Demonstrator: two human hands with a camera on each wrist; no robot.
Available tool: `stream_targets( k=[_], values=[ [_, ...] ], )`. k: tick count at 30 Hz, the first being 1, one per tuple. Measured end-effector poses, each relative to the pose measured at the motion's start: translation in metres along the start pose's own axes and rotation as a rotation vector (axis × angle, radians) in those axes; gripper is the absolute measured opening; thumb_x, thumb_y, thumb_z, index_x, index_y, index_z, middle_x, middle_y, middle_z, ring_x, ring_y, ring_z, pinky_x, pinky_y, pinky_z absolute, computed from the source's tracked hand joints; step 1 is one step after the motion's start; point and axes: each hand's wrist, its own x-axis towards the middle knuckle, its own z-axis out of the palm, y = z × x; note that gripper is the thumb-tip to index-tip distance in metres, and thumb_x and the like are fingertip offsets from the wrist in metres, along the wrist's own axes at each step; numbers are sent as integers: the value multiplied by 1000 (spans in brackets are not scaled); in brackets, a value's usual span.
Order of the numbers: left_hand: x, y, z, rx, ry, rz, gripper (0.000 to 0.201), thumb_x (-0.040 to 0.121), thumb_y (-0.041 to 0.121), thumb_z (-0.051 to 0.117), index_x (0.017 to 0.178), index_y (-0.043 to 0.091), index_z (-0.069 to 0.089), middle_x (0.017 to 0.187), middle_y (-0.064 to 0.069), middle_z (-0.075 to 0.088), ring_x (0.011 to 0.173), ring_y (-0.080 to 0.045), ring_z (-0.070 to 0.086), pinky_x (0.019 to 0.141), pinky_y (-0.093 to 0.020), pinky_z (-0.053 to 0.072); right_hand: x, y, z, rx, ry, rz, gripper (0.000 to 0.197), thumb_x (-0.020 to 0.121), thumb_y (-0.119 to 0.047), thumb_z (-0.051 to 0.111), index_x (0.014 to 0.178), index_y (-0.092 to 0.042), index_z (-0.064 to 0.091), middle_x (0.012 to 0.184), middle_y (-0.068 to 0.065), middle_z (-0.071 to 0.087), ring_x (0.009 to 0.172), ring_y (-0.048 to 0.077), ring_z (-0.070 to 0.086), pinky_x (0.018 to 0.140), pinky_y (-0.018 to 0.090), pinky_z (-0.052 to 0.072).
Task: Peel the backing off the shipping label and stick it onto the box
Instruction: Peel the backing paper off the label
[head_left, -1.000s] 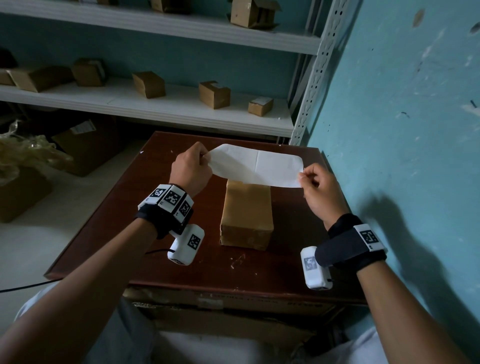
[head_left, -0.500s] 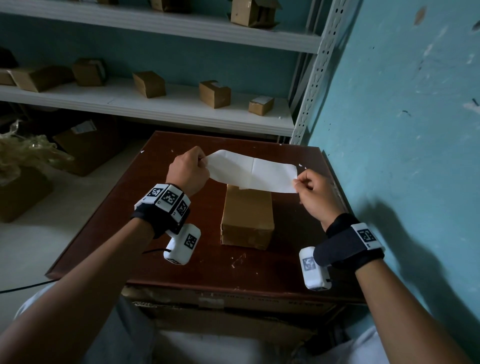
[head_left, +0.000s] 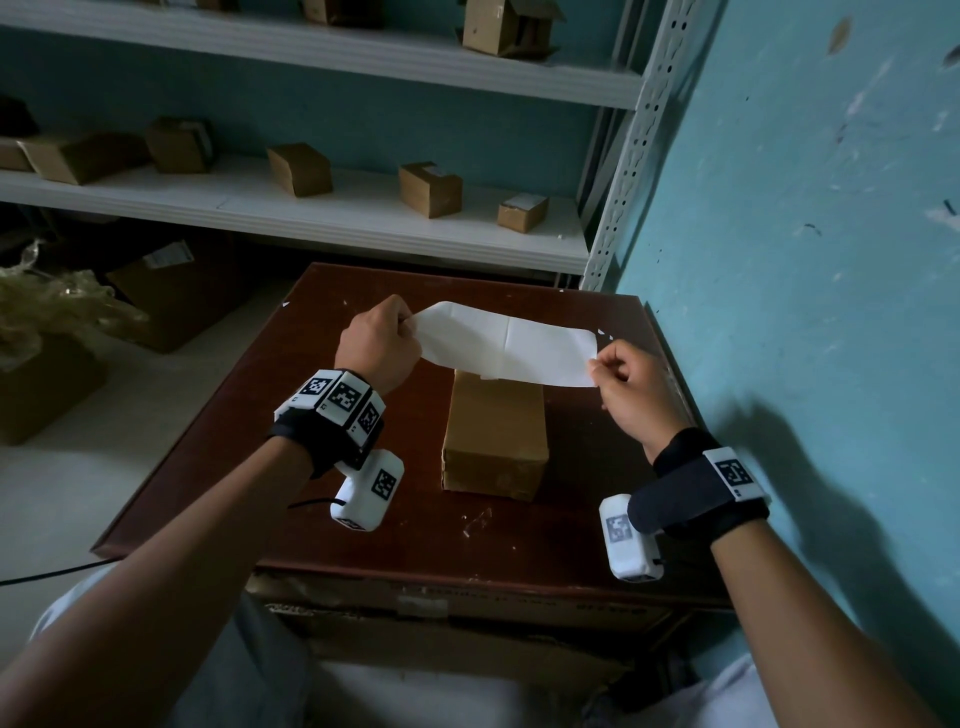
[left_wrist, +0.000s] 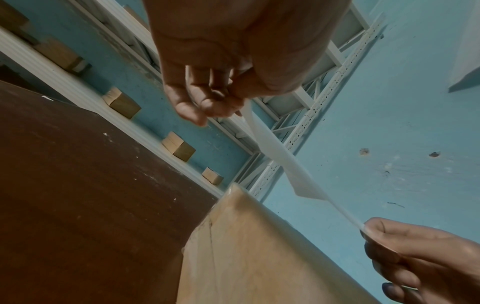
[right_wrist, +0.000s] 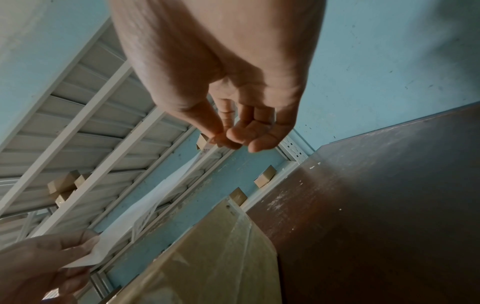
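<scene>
Above the box (head_left: 493, 431), left hand (head_left: 376, 345) and right hand (head_left: 631, 387) pinch the label's (head_left: 506, 345) opposite ends.

1. Hands: 2, left hand (head_left: 376, 345) mid-frame, right hand (head_left: 631, 389) right of centre.
2. Shipping label (head_left: 506, 345): 1.
3. Box (head_left: 496, 434) on table (head_left: 249, 441): 1.
4. Wrist cams: 2, lower frame.
5. Shelf boxes, mid shelf upper frame: approx. 6.

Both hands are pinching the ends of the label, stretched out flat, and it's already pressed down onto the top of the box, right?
Not pressed down. Left hand and right hand pinch the label ends, but the left wrist view shows it held in the air above the box.
</scene>
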Motion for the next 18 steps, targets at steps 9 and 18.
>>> stream_targets(
  k=[9,18],
  values=[
    [1,-1,0,8,-5,-6,12,93,11,41,92,13,53,94,-8,58,82,-27,57,65,-32,43,0,0,0,-15,0,-1,14,97,-19,53,88,-9,57,78,8,58,74,21,56,81,50,53],
    [-1,1,-1,22,-4,-15,16,93,10,40,98,9,55,93,-7,56,81,-25,54,65,-32,39,-1,0,-1,-22,-5,6,14,98,-19,53,88,-10,57,77,5,57,76,21,57,82,49,54]
  ],
)
